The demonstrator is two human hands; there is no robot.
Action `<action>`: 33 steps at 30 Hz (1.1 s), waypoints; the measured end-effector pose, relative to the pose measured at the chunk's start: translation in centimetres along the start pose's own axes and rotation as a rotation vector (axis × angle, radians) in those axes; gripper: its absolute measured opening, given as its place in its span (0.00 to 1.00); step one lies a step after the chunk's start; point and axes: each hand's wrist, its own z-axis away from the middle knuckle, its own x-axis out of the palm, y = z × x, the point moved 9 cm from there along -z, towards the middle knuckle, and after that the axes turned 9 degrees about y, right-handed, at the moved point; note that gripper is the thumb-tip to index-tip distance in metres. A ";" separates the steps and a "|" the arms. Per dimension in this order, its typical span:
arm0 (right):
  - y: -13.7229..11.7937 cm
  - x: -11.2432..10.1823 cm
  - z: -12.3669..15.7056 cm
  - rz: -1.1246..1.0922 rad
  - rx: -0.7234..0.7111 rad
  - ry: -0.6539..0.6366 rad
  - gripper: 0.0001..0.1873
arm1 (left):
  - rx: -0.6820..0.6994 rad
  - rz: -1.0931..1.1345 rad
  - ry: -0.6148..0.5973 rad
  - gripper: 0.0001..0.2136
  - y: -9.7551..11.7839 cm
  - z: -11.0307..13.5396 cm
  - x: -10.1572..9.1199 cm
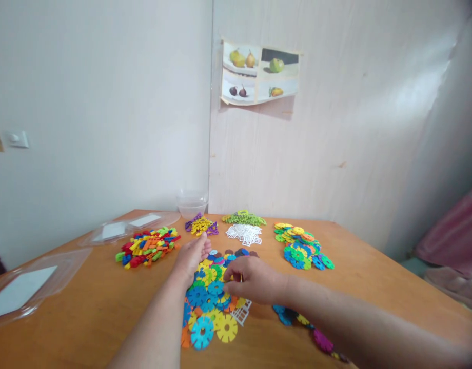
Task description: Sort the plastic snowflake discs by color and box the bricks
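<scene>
A pile of notched plastic discs [207, 294], mostly blue, yellow and orange, lies in front of me. My left hand [194, 255] rests along the pile's left side, open, its palm turned toward the discs and its fingers stretched forward. Over the right side of the pile, my right hand [253, 279] has its thumb and index finger curled together. Whether a disc is between those fingertips I cannot make out. Below this hand a white lattice piece [241, 312] sticks out from under the discs. Several more discs [285, 314] lie partly hidden beneath my right forearm.
Sorted heaps stand farther back: colourful bricks [153, 246], purple and yellow pieces [202, 225], white lattice pieces [243, 233], green pieces [243, 218] and more discs [297, 243]. Clear bowls [192, 203] stand at the wall. Transparent lids [72, 261] lie on the left of the table.
</scene>
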 end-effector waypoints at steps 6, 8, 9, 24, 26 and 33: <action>-2.1 1.5 -0.5 0.159 -0.024 -0.080 0.15 | -0.042 0.035 -0.027 0.27 -0.5 -0.3 0.3; -1.9 1.7 -0.7 0.176 -0.014 -0.085 0.12 | -0.048 0.044 -0.032 0.27 -0.5 -0.4 0.3; -1.8 1.8 -0.8 0.181 -0.015 -0.080 0.12 | -0.052 0.048 -0.034 0.27 -0.6 -0.4 0.3; 14.1 -10.3 1.1 -0.150 0.551 0.638 0.12 | -0.071 0.037 -0.003 0.24 -0.7 -0.8 0.0; 17.9 -12.5 2.7 -0.174 0.683 0.719 0.13 | -0.076 0.032 -0.012 0.23 -0.7 -0.7 0.1; 25.9 -16.7 8.0 -0.258 1.007 0.851 0.17 | -0.073 0.003 -0.036 0.21 -0.4 -0.3 0.0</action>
